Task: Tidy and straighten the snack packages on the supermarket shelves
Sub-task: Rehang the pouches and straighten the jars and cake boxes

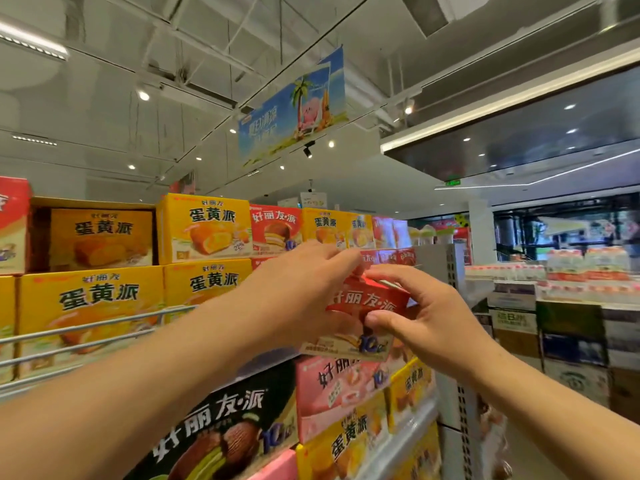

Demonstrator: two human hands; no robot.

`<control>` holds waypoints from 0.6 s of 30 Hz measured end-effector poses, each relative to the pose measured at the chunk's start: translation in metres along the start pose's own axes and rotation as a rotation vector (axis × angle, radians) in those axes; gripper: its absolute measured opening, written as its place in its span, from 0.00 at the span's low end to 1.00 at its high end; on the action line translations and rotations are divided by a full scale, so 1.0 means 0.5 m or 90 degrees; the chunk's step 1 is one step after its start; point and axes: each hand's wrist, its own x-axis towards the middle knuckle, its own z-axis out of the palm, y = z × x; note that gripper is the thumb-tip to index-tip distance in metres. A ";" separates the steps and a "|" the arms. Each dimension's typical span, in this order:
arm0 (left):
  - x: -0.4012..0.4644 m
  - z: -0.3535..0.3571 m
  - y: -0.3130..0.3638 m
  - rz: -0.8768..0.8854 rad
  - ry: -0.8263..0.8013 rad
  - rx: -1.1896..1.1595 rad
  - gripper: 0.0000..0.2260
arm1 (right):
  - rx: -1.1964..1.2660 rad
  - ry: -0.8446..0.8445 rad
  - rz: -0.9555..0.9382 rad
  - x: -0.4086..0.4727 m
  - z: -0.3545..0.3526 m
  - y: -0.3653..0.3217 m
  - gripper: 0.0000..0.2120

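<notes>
While both bare arms reach up, a glossy red cardboard box (367, 306), rectangular and tilted, sits at the right end of the upper shelf (86, 336) behind its wire rail. The left hand (298, 289) has its grip clasped over the box's left side; the right hand (415, 313) pinches its right edge between thumb and fingers. Print reads 好丽友·派; neighbouring yellow boxes (93, 306) read 蛋黄派.

- The red cardboard snack box (367, 306) is partly covered by the left hand (298, 292) at nine o'clock.
- The black cardboard box (221, 431) is cut off at six o'clock.
</notes>
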 end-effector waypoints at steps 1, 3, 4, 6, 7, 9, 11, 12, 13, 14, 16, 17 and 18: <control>0.016 0.005 0.004 -0.010 0.001 -0.032 0.25 | -0.017 -0.002 -0.012 0.002 -0.012 0.021 0.24; 0.056 0.018 0.000 -0.032 0.041 -0.093 0.28 | -0.035 -0.006 -0.022 0.008 -0.036 0.071 0.22; 0.080 0.026 -0.009 -0.052 0.063 -0.105 0.30 | -0.031 -0.009 -0.019 0.010 -0.048 0.098 0.22; 0.133 0.041 -0.038 -0.118 0.082 -0.055 0.28 | -0.018 -0.017 -0.015 0.020 -0.071 0.152 0.22; 0.161 0.051 -0.056 -0.151 0.082 0.018 0.27 | -0.013 -0.023 -0.018 0.027 -0.082 0.181 0.22; 0.212 0.068 -0.092 -0.207 0.056 0.177 0.28 | -0.002 -0.035 -0.029 0.044 -0.104 0.235 0.23; 0.248 0.084 -0.120 -0.264 0.017 0.244 0.31 | -0.011 -0.048 -0.043 0.058 -0.119 0.283 0.25; 0.261 0.091 -0.132 -0.295 0.001 0.257 0.32 | -0.023 -0.052 -0.052 0.066 -0.124 0.305 0.27; 0.269 0.097 -0.142 -0.323 -0.013 0.273 0.33 | -0.033 -0.056 -0.058 0.073 -0.128 0.323 0.27; 0.275 0.104 -0.148 -0.343 -0.028 0.296 0.33 | -0.036 -0.062 -0.063 0.080 -0.130 0.337 0.27; 0.282 0.115 -0.156 -0.365 -0.038 0.338 0.32 | -0.024 -0.073 -0.071 0.092 -0.128 0.361 0.27; 0.285 0.119 -0.157 -0.371 -0.029 0.340 0.32 | -0.015 -0.080 -0.073 0.097 -0.125 0.372 0.26; 0.287 0.122 -0.157 -0.378 -0.013 0.332 0.31 | -0.002 -0.092 -0.070 0.100 -0.121 0.381 0.26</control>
